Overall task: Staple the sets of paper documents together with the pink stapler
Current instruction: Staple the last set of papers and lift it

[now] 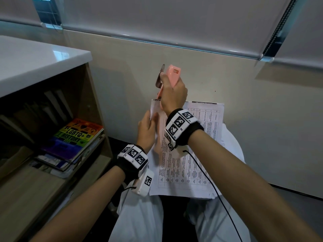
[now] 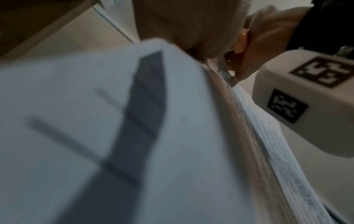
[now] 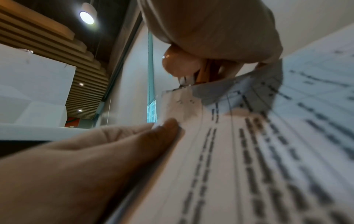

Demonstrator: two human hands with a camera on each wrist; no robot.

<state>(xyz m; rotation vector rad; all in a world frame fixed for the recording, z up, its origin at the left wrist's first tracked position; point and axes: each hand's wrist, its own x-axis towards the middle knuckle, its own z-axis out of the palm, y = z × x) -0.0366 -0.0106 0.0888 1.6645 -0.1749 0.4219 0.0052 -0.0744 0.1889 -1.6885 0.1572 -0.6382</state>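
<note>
My right hand (image 1: 173, 96) grips the small pink plastic stapler (image 1: 172, 75) over the corner of the white printed paper sheets (image 1: 155, 109). My left hand (image 1: 146, 131) pinches those sheets. More paper (image 1: 192, 163) lies on my lap, beside a wooden bookshelf (image 1: 52, 137).

Setting: office or library-type reading room.
Window treatment: grey roller blinds (image 1: 174, 23) fitted above a plain cream wall (image 1: 244, 119).
Furniture: wooden shelf unit (image 1: 83, 109) with a glossy white top (image 1: 35, 63).
Shelf contents: stacked books (image 1: 75, 138), one titled "LGBTQ+ HISTORY".
Ceiling: slatted wood panels (image 3: 34, 31) with recessed round lights (image 3: 86, 17).
Paperwork: printed table documents (image 1: 195, 154) resting on the seated person's lap.
</note>
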